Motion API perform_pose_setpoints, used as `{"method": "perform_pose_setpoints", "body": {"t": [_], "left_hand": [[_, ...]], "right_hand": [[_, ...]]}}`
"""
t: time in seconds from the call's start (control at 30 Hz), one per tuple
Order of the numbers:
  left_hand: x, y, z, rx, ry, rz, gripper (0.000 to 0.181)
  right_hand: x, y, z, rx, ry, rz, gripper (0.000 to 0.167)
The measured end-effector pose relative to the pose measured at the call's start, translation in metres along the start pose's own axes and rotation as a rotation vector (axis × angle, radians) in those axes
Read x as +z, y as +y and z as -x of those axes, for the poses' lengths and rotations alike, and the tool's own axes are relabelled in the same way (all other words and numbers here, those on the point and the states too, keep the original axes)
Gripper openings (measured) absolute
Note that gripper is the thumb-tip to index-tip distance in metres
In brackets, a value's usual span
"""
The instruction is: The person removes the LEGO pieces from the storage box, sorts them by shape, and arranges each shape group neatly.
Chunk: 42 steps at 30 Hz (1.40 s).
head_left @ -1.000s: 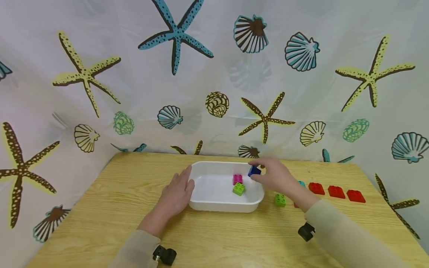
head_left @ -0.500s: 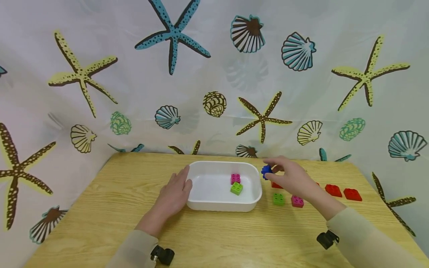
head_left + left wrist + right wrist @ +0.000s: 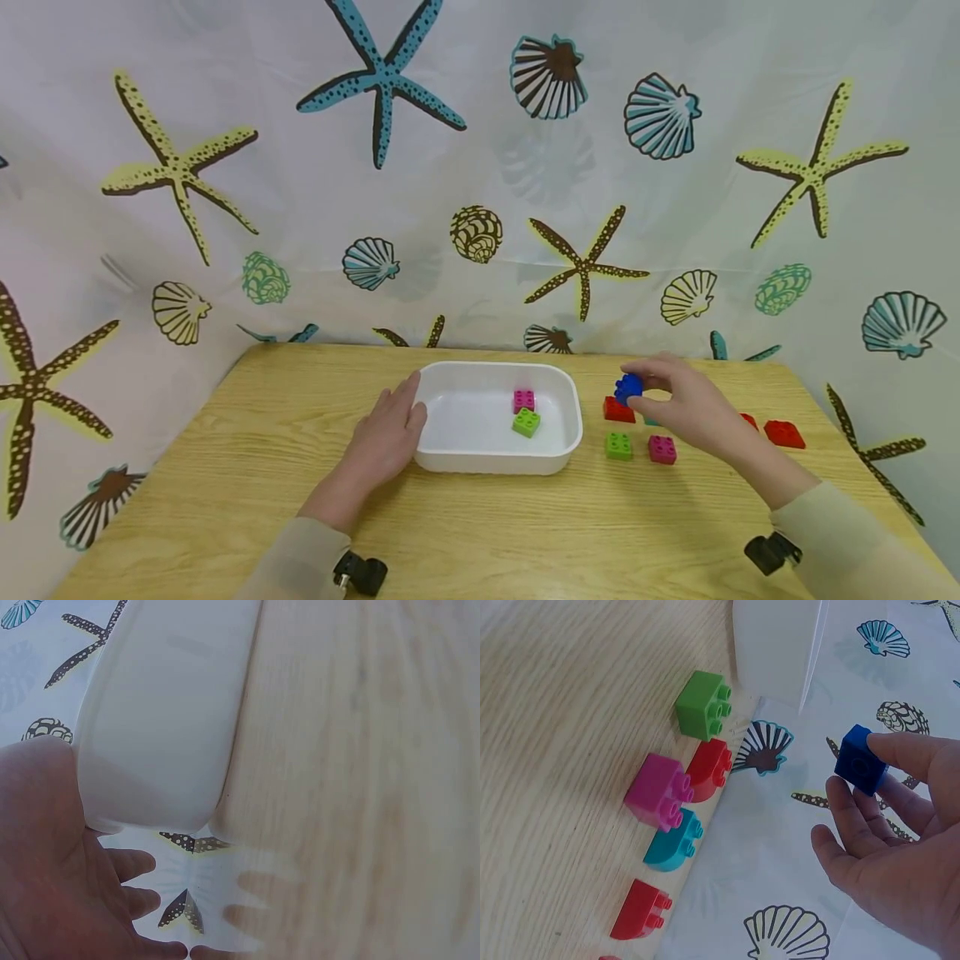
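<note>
Between thumb and fingers, my right hand (image 3: 693,408) pinches a blue toy building brick (image 3: 627,389), held up off the table. In the right wrist view the blue brick (image 3: 859,761) is tilted. Just below it in the head view lies a red brick (image 3: 618,410). My left hand (image 3: 386,435) rests against the left end of a white tray (image 3: 495,463), fingers extended. The left wrist view shows this hand (image 3: 60,862) beside the tray's wall (image 3: 157,727). Inside the tray, a pink brick (image 3: 523,400) and a lime-green brick (image 3: 527,422) lie close together.
Right of the tray stand a green brick (image 3: 618,447) and a pink brick (image 3: 662,450). A teal curved brick (image 3: 673,841) sits near them. Red sloped bricks (image 3: 784,434) lie farther right, partly hidden by the right arm. A patterned curtain (image 3: 450,167) hangs behind the table.
My right hand has moved right with the blue brick, from over the tray's right end to above the bricks beside it. The brick has turned. My left hand stays at the tray.
</note>
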State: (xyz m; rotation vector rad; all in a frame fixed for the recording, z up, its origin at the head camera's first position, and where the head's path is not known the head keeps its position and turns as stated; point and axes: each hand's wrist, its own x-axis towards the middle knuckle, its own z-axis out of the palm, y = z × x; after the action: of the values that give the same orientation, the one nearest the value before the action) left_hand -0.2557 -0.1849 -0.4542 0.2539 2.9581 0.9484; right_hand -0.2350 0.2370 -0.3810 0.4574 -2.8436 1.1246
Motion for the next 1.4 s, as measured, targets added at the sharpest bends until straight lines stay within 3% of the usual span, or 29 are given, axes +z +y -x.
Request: {"method": "perform_pose_setpoints", "body": {"t": [0.37, 0.93, 1.4], "left_hand": [[0.001, 0.000, -0.001, -0.004, -0.011, 0.006, 0.069], [-0.002, 0.002, 0.000, 0.005, -0.011, 0.002, 0.066], [-0.002, 0.002, 0.001, 0.006, -0.009, 0.001, 0.066]], "right_hand": [[-0.019, 0.017, 0.021, 0.046, 0.013, 0.046, 0.046], [-0.039, 0.063, 0.048, 0.067, 0.022, 0.117, 0.038], [-0.039, 0.095, 0.060, 0.159, -0.050, 0.133, 0.039]]}}
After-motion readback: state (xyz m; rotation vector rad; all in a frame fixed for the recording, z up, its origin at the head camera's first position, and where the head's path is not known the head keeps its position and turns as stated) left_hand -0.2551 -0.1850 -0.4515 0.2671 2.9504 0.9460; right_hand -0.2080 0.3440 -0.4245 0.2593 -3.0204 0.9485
